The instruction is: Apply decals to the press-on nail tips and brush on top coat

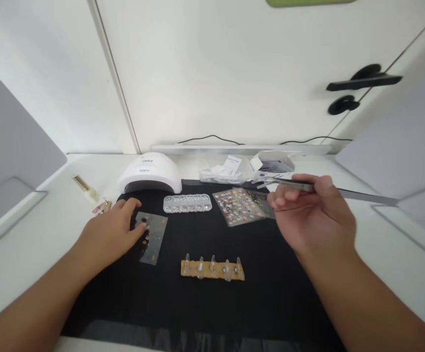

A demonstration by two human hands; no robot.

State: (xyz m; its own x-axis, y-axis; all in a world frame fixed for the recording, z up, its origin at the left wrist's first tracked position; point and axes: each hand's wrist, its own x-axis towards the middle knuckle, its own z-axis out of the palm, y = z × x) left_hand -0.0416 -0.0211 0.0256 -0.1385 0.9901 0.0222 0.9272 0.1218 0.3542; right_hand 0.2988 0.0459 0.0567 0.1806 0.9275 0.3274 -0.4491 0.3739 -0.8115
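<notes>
My left hand point(115, 230) rests with its fingers apart at the left of the black mat point(205, 313), its thumb on the edge of a clear sticker sheet point(155, 239). Raised over the right side, my right hand point(313, 210) grips metal tweezers point(293, 184), their tips pointing left. Several clear nail tips point(212, 265) stand on a tan strip point(193, 269) at the middle of the mat. Behind the strip lies a clear compartment case point(187, 203) of small gems. A colourful sticker sheet point(239, 208) lies to the left of my right hand.
A white nail lamp point(149, 171) stands at the back left. Behind the mat sit a clear container of packets point(225, 171) and an open white box point(274, 164). A small bottle point(85, 188) lies at the far left. Upright panels flank the table point(373, 234).
</notes>
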